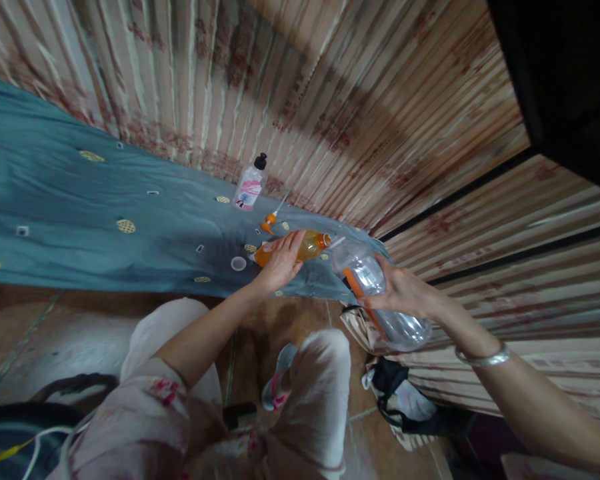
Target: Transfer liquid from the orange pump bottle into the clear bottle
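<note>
Head view: left hand (280,259) wrapped round orange bottle (313,246) at centre, mouth toward 3 o'clock by clear bottle (366,268), which right hand (403,291) grips at 4 o'clock; wobble in either grip could misalign the necks and spill liquid onto blue cloth (80,220).

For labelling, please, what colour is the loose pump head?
The pump head is orange (head view).

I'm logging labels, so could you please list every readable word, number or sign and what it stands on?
No text is readable.
Pink label on the black-topped bottle: too small and blurred.
Orange label on the large clear bottle: too blurred.
Amber bottle in the left hand: no lettering discernible.
</note>
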`<state>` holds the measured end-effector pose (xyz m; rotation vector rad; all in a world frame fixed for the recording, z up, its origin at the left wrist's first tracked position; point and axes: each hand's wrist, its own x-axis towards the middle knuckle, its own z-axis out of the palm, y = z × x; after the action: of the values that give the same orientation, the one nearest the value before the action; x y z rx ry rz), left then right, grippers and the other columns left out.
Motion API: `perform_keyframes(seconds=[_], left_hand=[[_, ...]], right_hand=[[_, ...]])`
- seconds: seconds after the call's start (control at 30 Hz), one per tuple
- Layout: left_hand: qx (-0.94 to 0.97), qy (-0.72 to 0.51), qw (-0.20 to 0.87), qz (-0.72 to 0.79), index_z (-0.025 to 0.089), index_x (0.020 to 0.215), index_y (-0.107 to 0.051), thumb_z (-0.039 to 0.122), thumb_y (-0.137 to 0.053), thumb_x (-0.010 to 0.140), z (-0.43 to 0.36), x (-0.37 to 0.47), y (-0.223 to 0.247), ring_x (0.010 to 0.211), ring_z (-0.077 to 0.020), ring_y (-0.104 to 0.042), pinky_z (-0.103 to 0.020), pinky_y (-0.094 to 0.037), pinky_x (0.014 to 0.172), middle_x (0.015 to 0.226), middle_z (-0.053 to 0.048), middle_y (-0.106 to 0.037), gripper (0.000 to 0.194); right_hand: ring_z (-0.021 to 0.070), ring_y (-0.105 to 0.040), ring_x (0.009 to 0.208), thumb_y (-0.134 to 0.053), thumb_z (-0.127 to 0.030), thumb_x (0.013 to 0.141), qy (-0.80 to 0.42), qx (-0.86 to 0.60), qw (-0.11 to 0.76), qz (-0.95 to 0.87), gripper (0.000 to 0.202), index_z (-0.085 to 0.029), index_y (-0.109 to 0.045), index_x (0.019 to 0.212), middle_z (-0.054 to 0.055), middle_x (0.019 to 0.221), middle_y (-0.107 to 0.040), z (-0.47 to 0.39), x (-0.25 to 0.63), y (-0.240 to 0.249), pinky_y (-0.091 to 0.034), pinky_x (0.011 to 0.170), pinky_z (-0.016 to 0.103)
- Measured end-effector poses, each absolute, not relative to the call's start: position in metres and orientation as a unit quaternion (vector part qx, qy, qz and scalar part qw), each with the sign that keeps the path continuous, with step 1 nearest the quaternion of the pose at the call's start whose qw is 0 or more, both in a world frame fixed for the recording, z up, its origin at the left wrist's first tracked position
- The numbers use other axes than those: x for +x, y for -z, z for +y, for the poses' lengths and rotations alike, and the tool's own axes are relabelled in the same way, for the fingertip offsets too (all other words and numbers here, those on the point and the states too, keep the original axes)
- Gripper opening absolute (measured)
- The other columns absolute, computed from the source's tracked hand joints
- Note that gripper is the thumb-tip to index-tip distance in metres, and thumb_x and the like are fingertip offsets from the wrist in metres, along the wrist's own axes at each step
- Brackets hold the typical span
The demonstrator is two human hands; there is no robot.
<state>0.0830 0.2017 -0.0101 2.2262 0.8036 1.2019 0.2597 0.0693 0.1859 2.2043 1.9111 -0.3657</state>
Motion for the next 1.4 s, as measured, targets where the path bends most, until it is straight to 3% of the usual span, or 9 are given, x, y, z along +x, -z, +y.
perform_keyframes(seconds=[0.17, 0.87, 1.4], left_hand=[[0.812, -0.443, 0.244, 0.293, 0.02, 0.144, -0.023, 0.011, -0.062, 0.078, 0.2018, 0.0831, 0.0096, 0.134, -0.0305, -0.04, -0.048, -0.035, 0.11, 0.142, -0.017, -0.043, 0.077], [0.81, -0.438, 0.249, 0.3, 0.017, 0.144, -0.024, 0.009, -0.062, 0.077, 0.2024, 0.0833, 0.0089, 0.134, -0.0304, -0.04, -0.048, -0.034, 0.111, 0.141, -0.019, -0.043, 0.076], [0.808, -0.44, 0.254, 0.298, 0.017, 0.144, -0.025, 0.008, -0.061, 0.077, 0.2019, 0.0825, 0.0089, 0.133, -0.0303, -0.041, -0.048, -0.034, 0.111, 0.141, -0.018, -0.044, 0.077]], right_hand=[[0.0303, -0.064, 0.093, -0.066, -0.06, 0.065, 0.126, 0.753, 0.109, 0.637, 0.103, -0.009, -0.025, 0.145, 0.013, 0.103, -0.067, 0.0693, 0.2596, -0.1858, -0.049, 0.08, 0.039], [0.0297, -0.066, 0.088, -0.066, -0.057, 0.065, 0.121, 0.752, 0.106, 0.639, 0.098, -0.009, -0.029, 0.142, 0.011, 0.098, -0.068, 0.0705, 0.2569, -0.1869, -0.049, 0.076, 0.037], [0.0278, -0.065, 0.083, -0.066, -0.057, 0.066, 0.121, 0.747, 0.096, 0.646, 0.091, -0.013, -0.034, 0.138, 0.009, 0.096, -0.068, 0.07, 0.2578, -0.186, -0.049, 0.072, 0.037]])
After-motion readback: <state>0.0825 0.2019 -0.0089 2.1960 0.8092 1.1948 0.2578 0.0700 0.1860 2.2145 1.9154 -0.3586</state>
